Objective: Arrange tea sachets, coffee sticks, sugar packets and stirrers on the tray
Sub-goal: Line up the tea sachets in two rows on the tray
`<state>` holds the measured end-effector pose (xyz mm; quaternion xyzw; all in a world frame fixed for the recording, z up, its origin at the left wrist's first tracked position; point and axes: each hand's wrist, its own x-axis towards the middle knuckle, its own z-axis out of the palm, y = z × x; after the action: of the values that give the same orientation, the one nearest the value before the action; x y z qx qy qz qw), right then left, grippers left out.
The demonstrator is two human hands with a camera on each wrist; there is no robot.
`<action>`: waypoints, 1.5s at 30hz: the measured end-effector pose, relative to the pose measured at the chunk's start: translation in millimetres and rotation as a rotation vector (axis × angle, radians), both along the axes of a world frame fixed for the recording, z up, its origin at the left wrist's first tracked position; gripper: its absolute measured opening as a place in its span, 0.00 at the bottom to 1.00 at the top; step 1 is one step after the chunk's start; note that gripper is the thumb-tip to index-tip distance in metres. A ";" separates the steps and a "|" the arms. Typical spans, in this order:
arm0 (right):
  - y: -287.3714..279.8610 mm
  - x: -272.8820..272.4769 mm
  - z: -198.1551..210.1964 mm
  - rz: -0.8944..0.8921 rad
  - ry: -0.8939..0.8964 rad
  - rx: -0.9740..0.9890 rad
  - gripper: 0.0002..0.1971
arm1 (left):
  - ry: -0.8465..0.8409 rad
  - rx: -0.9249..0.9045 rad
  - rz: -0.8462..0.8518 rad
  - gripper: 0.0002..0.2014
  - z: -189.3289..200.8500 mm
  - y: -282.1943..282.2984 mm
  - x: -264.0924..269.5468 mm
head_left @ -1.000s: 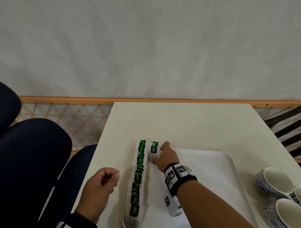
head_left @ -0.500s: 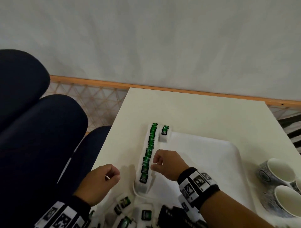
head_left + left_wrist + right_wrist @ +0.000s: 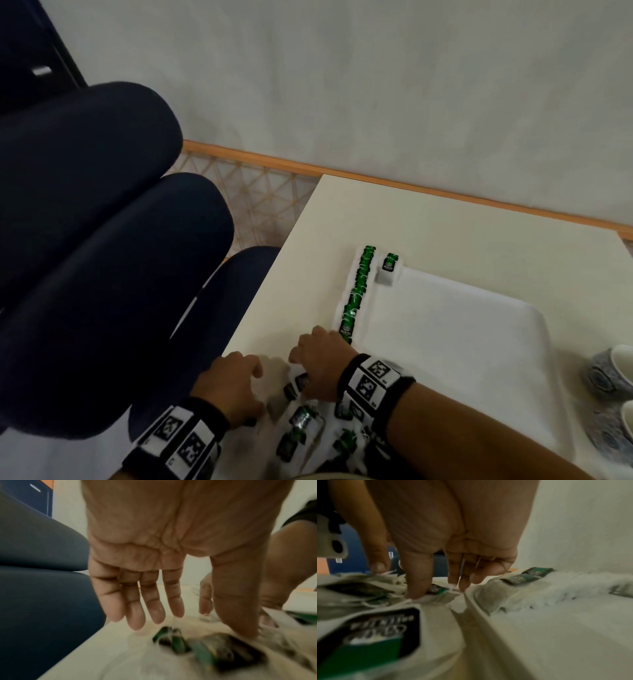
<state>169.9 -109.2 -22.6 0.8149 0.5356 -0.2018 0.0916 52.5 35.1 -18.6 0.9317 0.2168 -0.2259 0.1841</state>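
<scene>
While both hands work low at the near table point(image 3: 462, 240) edge:
Left hand point(image 3: 233, 383): fingers point(image 3: 137, 601) straight and released, hovering over loose tea sachets point(image 3: 301, 416).
Right hand point(image 3: 322, 363): thumb and fingers point(image 3: 418, 577) pinching one sachet point(image 3: 436, 589) from the pile.
Tray point(image 3: 462, 342): a sachet row point(image 3: 358, 291) along its left rim, a single sachet point(image 3: 388, 267) beside.
Far right: cups point(image 3: 613, 373).

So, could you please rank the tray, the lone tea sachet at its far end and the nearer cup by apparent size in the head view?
1. Tray, clearly largest.
2. Nearer cup, cut off by the frame edge, so only partly judged.
3. Lone tea sachet, smallest.
</scene>
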 end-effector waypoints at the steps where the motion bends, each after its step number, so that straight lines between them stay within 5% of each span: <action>1: 2.5 -1.2 -2.4 0.005 -0.014 -0.015 0.27 | 0.009 0.020 -0.015 0.23 -2.7 -2.4 -2.2; 7: 3.7 -3.5 -3.0 -0.004 -0.028 -0.069 0.18 | -0.036 0.040 -0.043 0.17 -18.7 -10.7 -5.0; 11: -5.9 -4.3 7.2 -0.146 0.163 0.095 0.06 | -0.133 -0.067 -0.010 0.14 -25.3 -12.9 -2.0; 18: -33.1 8.4 31.9 -0.325 0.416 0.313 0.13 | -0.179 -0.217 -0.027 0.11 -27.7 -20.9 12.0; 23: -44.9 18.0 46.0 -0.480 0.490 0.338 0.28 | -0.340 -0.255 -0.139 0.23 -13.6 -17.9 27.0; 27: -44.1 24.6 54.3 -0.400 0.432 0.361 0.24 | -0.443 -0.517 -0.199 0.22 7.9 -17.4 39.1; 35: -51.3 33.0 74.3 -0.360 0.489 0.385 0.25 | -0.441 -0.674 -0.213 0.31 21.0 -20.8 58.8; 42: -57.8 41.7 72.1 -0.462 0.542 0.598 0.21 | -0.595 -0.665 -0.113 0.17 15.8 -29.1 78.1; 45: -63.3 47.8 61.2 -0.552 0.561 0.659 0.11 | -0.595 -0.700 -0.113 0.14 18.4 -31.2 84.9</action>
<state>217.7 -172.5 38.6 0.8259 0.3397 -0.2499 -0.3742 137.4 3.9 -0.2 0.8481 0.0139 -0.0182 0.5293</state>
